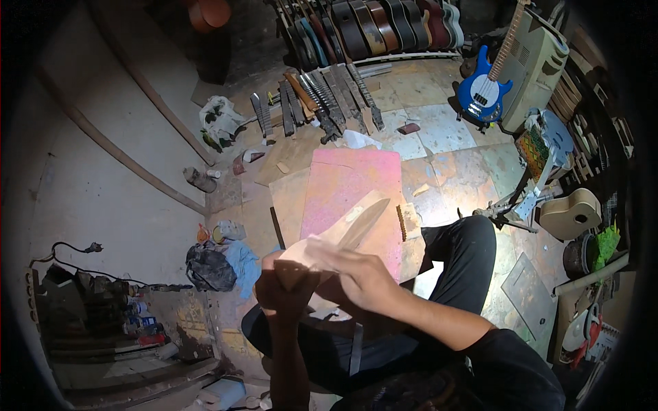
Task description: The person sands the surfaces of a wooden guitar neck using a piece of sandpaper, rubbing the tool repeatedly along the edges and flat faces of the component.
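Note:
My left hand (pixel 286 296) wraps round the near end of a long, pale carved wooden piece (pixel 360 220), whose shape resembles a guitar neck. The piece slants away from me to the right, above a pink board (pixel 349 175) on the floor. My right hand (pixel 356 270) lies across its upper side near the left hand, fingers stretched out and slightly blurred. Whether anything lies under those fingers is hidden. Beside the pink board's right edge is a small piece with a toothed brown edge (pixel 403 222).
Guitar bodies (pixel 377 27) stand in a row at the back. Several dark files or fretted necks (pixel 329 99) lie before them. A blue electric bass (pixel 483 96) leans at far right, above an unfinished guitar (pixel 569 214). Plastic bags (pixel 212 264) sit by the left wall (pixel 103 205).

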A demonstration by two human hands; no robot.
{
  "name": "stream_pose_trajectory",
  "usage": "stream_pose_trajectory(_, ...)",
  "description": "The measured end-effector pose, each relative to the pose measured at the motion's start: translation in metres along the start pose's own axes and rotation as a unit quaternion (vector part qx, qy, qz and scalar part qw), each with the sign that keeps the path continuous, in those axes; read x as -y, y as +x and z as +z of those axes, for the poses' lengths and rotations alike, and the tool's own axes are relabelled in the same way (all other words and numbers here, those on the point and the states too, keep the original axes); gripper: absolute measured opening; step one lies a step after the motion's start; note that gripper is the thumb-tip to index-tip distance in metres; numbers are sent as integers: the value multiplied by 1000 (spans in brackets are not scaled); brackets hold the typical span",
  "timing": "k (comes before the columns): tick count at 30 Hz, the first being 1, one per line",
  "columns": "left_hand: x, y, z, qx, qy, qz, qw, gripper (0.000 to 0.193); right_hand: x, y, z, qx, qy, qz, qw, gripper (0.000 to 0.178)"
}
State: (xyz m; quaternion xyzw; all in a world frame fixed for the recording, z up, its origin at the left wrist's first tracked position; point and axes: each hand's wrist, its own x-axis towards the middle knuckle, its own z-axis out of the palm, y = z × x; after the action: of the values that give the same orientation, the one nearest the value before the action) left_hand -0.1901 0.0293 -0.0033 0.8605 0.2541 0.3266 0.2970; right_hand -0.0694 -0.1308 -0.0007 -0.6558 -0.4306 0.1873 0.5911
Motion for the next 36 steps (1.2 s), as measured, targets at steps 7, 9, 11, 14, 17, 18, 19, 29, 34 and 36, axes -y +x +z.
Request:
stream_pose_trajectory(7, -15, 0, -2, 27, 12, -21, 999, 59, 14, -8, -10, 17, -53, -19, 998, 69)
stream_pose_trajectory(9, -25, -1, 5, 10, 9, -3, 1000, 57, -6, 1, -10, -22, -98, -31, 995, 69)
stream_pose_trajectory(11, -31, -2, 9, -5, 30, 25, 999, 56, -15, 2, -16, -19, -120, -44, 992, 71)
stream_pose_trajectory(14, -28, 0, 6, 20, -8, -24, 999, 54, 20, -12, -25, 16, -135, 1, 991, 71)
stream_pose_trajectory(17, -36, -3, 12, 19, -10, -1, 1000, 52, 21, -13, -31, 9, -160, -5, 987, 70)
stream_pose_trajectory(18, -36, -3, 13, 18, -4, 10, 1000, 52, 16, -2, -36, 5, -166, -12, 986, 70)
stream_pose_trajectory(19, -35, -1, 16, 18, 2, 20, 1000, 52, 14, 3, -40, 0, -172, -19, 985, 69)
stream_pose_trajectory(29, -25, -4, 24, 19, 71, 36, 997, 51, 38, -6, -49, -2, -203, -33, 979, 68)
stream_pose_trajectory(34, -18, -8, 29, 23, 32, 36, 999, 50, 28, -5, -49, 12, -209, -3, 978, 70)
stream_pose_trajectory(36, -19, -7, 27, 27, 31, 47, 998, 49, 28, 0, -50, -22, -195, -55, 979, 71)
